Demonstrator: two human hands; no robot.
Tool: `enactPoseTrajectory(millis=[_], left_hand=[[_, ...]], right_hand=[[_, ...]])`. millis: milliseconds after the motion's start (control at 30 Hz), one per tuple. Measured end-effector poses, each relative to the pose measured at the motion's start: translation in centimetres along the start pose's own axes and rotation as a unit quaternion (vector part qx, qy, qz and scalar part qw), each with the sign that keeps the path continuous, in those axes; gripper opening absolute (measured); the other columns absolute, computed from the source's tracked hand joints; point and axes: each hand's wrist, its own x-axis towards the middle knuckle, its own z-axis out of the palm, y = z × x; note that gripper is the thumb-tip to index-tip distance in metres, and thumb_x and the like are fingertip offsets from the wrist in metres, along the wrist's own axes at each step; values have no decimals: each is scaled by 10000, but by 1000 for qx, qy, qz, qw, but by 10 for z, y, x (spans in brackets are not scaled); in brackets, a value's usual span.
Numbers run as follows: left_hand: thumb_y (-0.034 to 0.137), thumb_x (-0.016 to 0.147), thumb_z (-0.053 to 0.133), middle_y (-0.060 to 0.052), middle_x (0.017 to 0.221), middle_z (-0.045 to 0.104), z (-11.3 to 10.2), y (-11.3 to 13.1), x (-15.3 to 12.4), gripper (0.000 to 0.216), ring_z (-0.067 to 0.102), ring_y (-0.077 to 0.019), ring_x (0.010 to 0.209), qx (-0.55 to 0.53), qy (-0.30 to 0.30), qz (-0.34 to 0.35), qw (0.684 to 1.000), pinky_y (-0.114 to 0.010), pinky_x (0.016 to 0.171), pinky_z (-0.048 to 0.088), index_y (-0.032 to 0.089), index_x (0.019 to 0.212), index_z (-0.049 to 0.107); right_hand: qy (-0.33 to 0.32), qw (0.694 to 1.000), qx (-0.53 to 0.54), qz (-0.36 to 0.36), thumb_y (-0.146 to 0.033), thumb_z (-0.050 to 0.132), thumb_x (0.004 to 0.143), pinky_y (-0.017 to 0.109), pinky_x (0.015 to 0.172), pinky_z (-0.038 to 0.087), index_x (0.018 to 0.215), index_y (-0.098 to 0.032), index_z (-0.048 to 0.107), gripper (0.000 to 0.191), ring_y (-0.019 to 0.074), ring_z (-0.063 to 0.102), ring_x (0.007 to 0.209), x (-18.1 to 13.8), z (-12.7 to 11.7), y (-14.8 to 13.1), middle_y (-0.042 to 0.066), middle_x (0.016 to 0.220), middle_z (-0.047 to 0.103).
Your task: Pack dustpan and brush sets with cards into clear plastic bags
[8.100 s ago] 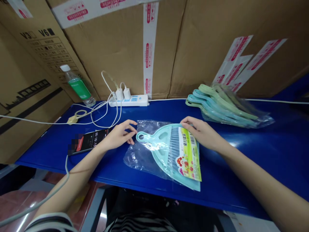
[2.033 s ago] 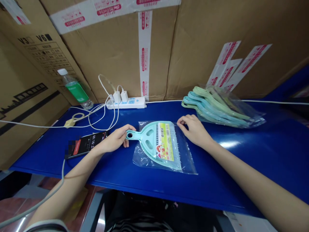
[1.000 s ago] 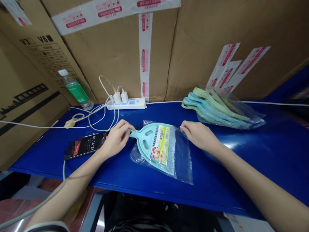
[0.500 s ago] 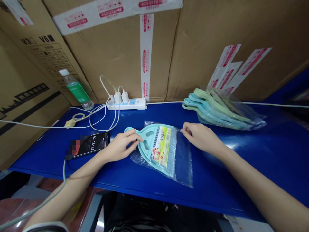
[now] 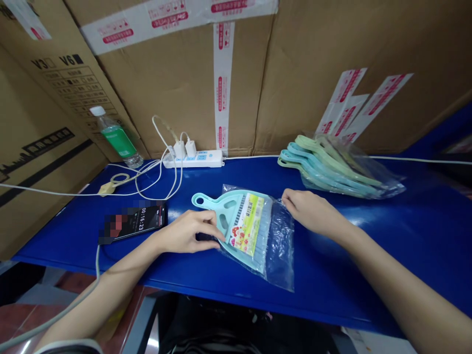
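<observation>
A light blue dustpan and brush set [image 5: 236, 223] with a yellow-green label lies partly inside a clear plastic bag [image 5: 278, 248] on the blue table [image 5: 387, 236]. Its looped handle sticks out of the bag toward the left. My left hand [image 5: 188, 232] rests just left of the dustpan, fingers together and pressed on the bag's near left edge. My right hand [image 5: 308, 212] pinches the bag's far right edge beside the brush bristles.
A phone [image 5: 134, 222] with a running timer lies left of my left hand. Behind it sit a power strip [image 5: 195, 158] with chargers and white cables, and a green-labelled bottle [image 5: 116, 135]. A bagged stack of dustpan sets [image 5: 335, 164] lies at the back right. Cardboard boxes wall the table.
My left hand let go of the dustpan's handle and slid down to the bag's near left edge. The dustpan went deeper into the bag and turned a little. My right hand kept the bag's far edge.
</observation>
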Motion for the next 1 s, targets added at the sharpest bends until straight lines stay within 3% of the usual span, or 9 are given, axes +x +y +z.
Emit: enactPoseTrajectory(millis=[167,400,567,767,867,933,1000], left_hand=[[199,896,625,-25,822,607,0,1,2,125,606,-113,717,-14,3,11,1000,-214,643,482,180,915,747],[135,894,546,-12,821,597,-6,3,0,179,581,-98,698,36,7,3,999,-203,630,455,182,886,718],[120,887,487,-4,821,569,-8,1,-1,238,573,-98,703,78,14,-32,996,-204,641,453,196,908,710],[50,844,434,4,802,506,-9,-5,-1,346,541,-108,694,176,73,-81,978,-223,642,448,221,956,713],[54,849,438,-2,843,503,-9,-6,-1,360,544,-116,712,210,75,-100,970,-237,662,466,237,999,709],[62,859,438,-9,876,514,-9,-7,-1,351,557,-120,732,218,74,-109,967,-248,680,481,237,1003,707],[67,865,438,-16,907,527,-8,-7,-2,352,569,-124,740,226,76,-121,963,-257,680,489,238,1015,706]], right_hand=[[-51,998,-13,21,-98,421,849,278,594,382,801,-215,557,186,220,673,748,-4,-9,-7,70,837,711],[-145,988,-43,21,-94,399,849,275,579,309,669,-226,426,225,195,595,701,-12,-25,-15,54,772,659],[-163,986,-41,8,-71,419,813,287,594,297,633,-224,414,236,209,580,718,-18,-30,-12,61,761,661],[-167,985,-34,-15,-55,434,760,281,579,306,672,-228,450,194,190,564,658,-18,-30,-2,21,668,616],[-111,990,45,-80,-80,396,775,287,614,373,909,-223,563,258,185,572,658,-11,-23,9,11,704,605],[-80,977,121,-159,-104,374,783,294,670,421,1074,-220,574,372,182,592,715,-6,-18,14,24,791,620],[-70,958,179,-214,-168,355,830,311,727,448,1104,-224,582,361,187,607,794,-4,-15,15,48,889,643]])
